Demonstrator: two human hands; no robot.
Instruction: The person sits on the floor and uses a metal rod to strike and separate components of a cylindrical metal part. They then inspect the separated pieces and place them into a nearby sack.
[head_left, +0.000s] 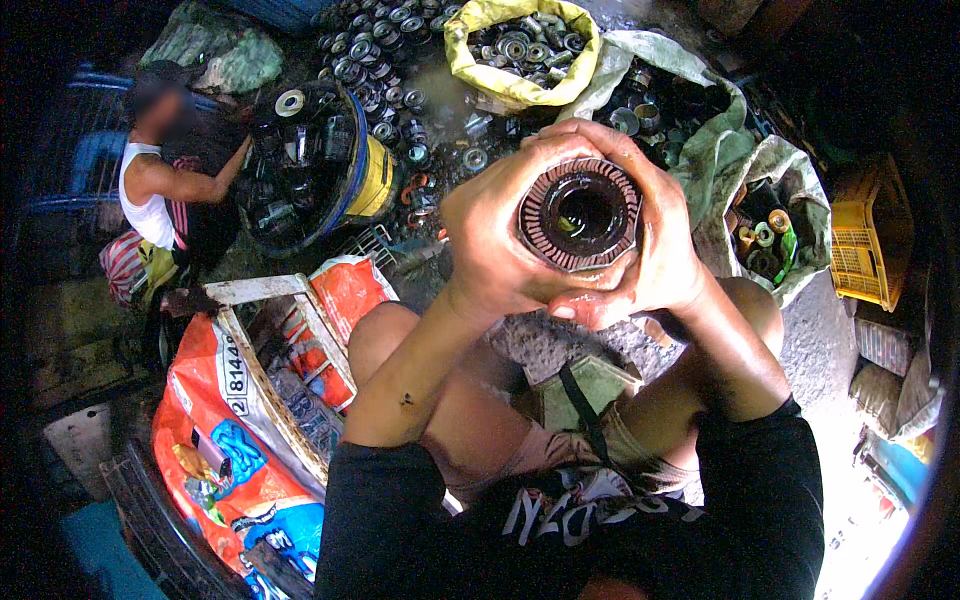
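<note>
Both of my hands hold up an oily pleated filter element point(580, 205) in front of my chest, its round end facing me. Reddish-brown pleats ring a dark, wet hollow centre. My left hand point(487, 222) curls around its left side, and my right hand point(662, 232) wraps the right side. The fingertips meet over the top, while the thumbs come together below. Beneath them are my knees. How far the filter extends behind the hands is hidden.
Round metal parts point(385, 45) are heaped ahead, beside a yellow-rimmed sack point(462, 75) of similar pieces. Pale sacks point(720, 160) and a yellow crate point(862, 250) stand right. At left, a person point(155, 180) reaches toward a large tub point(350, 130); an orange printed sack point(185, 390) lies nearer.
</note>
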